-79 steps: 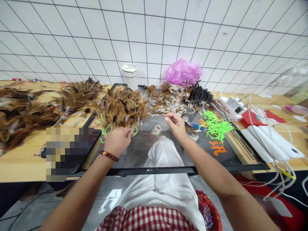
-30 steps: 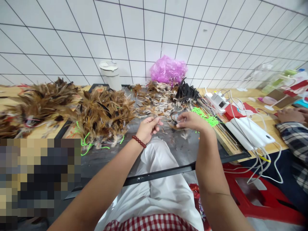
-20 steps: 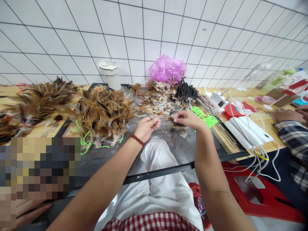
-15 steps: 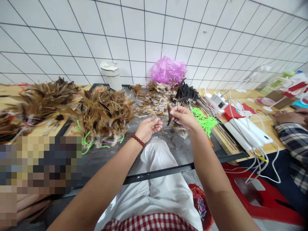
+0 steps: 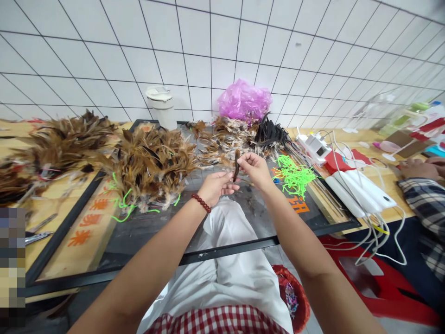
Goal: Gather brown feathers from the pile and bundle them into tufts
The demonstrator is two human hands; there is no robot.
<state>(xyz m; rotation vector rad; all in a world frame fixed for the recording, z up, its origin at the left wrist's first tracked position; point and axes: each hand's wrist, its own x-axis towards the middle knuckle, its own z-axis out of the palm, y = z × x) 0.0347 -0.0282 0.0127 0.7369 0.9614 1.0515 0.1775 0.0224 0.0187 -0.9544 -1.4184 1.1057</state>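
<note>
A dark brown feather (image 5: 237,165) stands nearly upright, pinched between the thumb and fingers of my right hand (image 5: 255,170). My left hand (image 5: 217,188), with a red bead bracelet at the wrist, is closed in a loose pinch by the feather's lower end. What it grips, if anything, is too small to make out. Beyond both hands lies a layer of loose brown and pale feathers (image 5: 222,141). To the left is a big heap of brown feathers (image 5: 153,162) with green ties, and right of my right hand a pile of bright green ties (image 5: 295,176).
A black-framed glass board (image 5: 229,249) lies before me. Behind it stand a white lidded cup (image 5: 162,107) and a pink plastic bag (image 5: 244,101). Black feathers (image 5: 269,134), white chargers with cables (image 5: 361,192) and another person's sleeve (image 5: 422,199) are rightward; scissors (image 5: 38,237) lie left.
My right hand has brought the feather left, to my left hand's fingertips. The other person's hand at lower left has withdrawn, uncovering the board's left corner and the scissors.
</note>
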